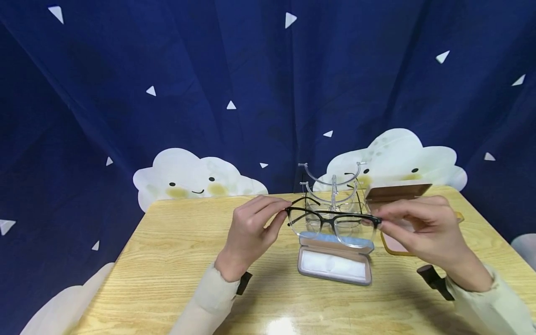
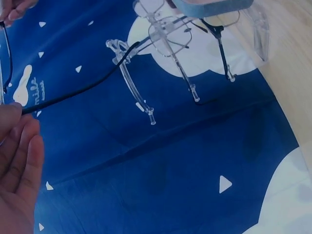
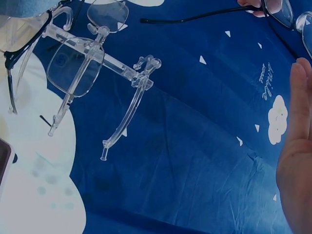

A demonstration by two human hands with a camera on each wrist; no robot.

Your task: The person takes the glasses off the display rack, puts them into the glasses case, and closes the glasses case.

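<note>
A pair of eyeglasses [image 1: 347, 215] with a black upper frame and clear lower rims is held up over the table, temples pointing away toward the curtain. My left hand [image 1: 253, 235] pinches its left end by the hinge, thumb and fingers on the black temple [image 2: 80, 91]. At the other end, my right hand [image 1: 431, 230] pinches the right corner between thumb and fingers. Behind the lenses stands a clear plastic glasses stand [image 1: 334, 185] with curved arms, bearing other glasses [image 3: 78, 68] on its lower tiers. Below the held pair lies an open blue-grey glasses case [image 1: 305, 274] with a folded white cloth [image 1: 332, 264] inside.
A second open case [image 1: 398, 190] with a brown inner lid stands behind my right hand, partly hidden by it. The wooden table [image 1: 180, 260] ends at a blue curtain [image 1: 251, 56] with clouds and white triangles. Each wrist wears a dark strap-like mount [image 1: 435, 281].
</note>
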